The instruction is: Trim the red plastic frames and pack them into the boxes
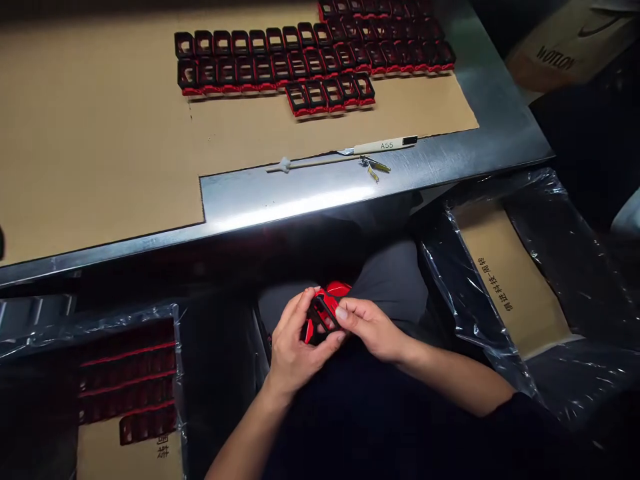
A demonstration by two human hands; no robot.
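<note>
table: a steel-edged workbench [280, 207] crosses the view, topped by a cardboard sheet [100, 153]
open room: bare cardboard left of the rows, open space over the lap, below the bench's front edge
left bin: a plastic-lined carton [173, 347] packed with stacked black-and-red frames [127, 380]
right bin: a plastic-lined carton [465, 287], with no frames showing
on the bench: tight rows of matching frames [315, 67], and right at the edge a marker [385, 145] and small metal bits [375, 167]
writing: "a55" on that marker, chinese characters on the right carton's cardboard, a swoosh on a shoebox [565, 47]
hands: left hand [300, 340] and right hand [373, 327] meet over the lap, fingers of both clamped on one black-and-red frame [323, 317]
</note>
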